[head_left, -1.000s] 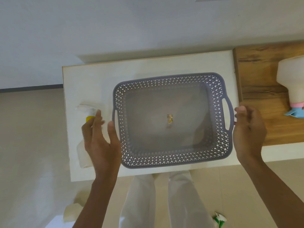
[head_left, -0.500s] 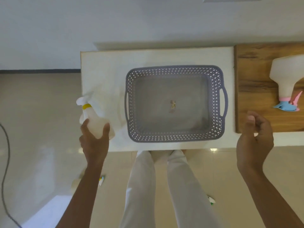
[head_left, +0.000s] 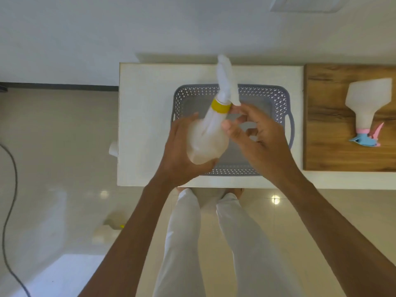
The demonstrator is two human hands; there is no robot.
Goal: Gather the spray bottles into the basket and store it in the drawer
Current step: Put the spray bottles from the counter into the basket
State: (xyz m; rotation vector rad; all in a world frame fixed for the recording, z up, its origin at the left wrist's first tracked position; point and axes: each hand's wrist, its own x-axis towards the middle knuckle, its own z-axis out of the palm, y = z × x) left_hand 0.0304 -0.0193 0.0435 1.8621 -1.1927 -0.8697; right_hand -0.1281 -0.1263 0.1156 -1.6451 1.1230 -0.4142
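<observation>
My left hand grips a translucent spray bottle with a yellow collar and white trigger head, held over the grey perforated basket on the white cabinet top. My right hand is beside the bottle's neck, fingers spread and touching or nearly touching it; I cannot tell if it grips. A second white spray bottle with a pink and blue trigger lies on the wooden surface to the right. Much of the basket's inside is hidden by my hands.
A white knob or object sticks out at the cabinet's left edge. On the floor lie another bottle with a yellow part and a black cable. My legs in white trousers stand against the cabinet front.
My left hand has lifted the yellow-collared bottle from the cabinet's left side to above the basket. My right hand has come in from the right to the bottle's neck.
</observation>
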